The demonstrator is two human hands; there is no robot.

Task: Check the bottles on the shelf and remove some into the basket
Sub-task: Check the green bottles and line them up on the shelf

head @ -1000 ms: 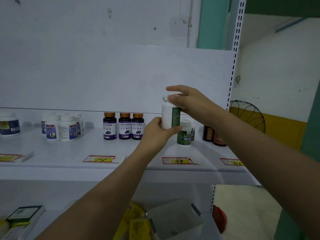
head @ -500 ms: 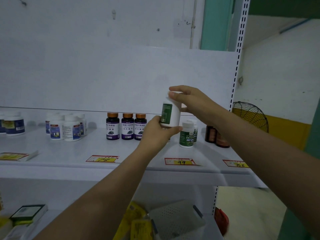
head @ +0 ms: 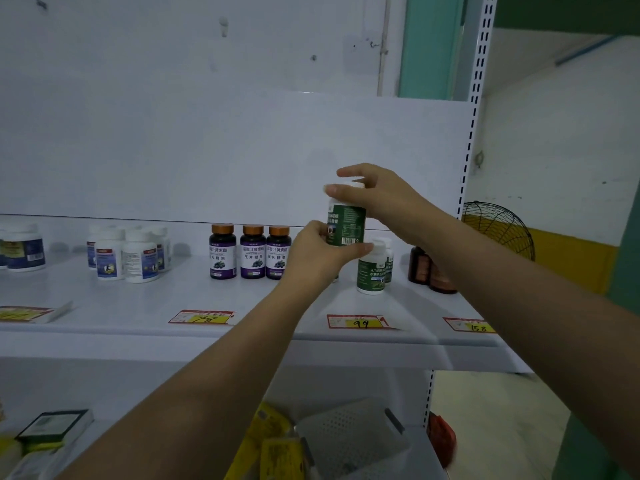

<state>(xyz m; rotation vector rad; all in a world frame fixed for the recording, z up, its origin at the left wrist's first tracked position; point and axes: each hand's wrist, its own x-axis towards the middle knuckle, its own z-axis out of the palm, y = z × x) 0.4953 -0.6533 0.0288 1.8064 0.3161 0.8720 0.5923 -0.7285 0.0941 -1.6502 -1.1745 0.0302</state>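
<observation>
Running across the view, a white shelf is carrying groups of bottles along its back panel: white bottles at the left, three purple bottles with bronze caps at the centre, green bottles to the right, and brown bottles at the far right, partly hidden by the right forearm. Price tags are lying along the front edge, one reading 99. A marked white wall is rising behind the unit, and a wire fan is standing beyond the slotted upright. On the level below, a perforated basket is showing in part beside yellow packets.

The person is holding one green-labelled bottle upright in the air, clear of the shelf, above and just left of the green bottles. The left hand is gripping its lower half, with the thumb lying across beneath the barcode and the fingers curling round the back. The right hand is closing over the white cap from the right, with the thumb pressing the near side and one finger lifting free above it.
</observation>
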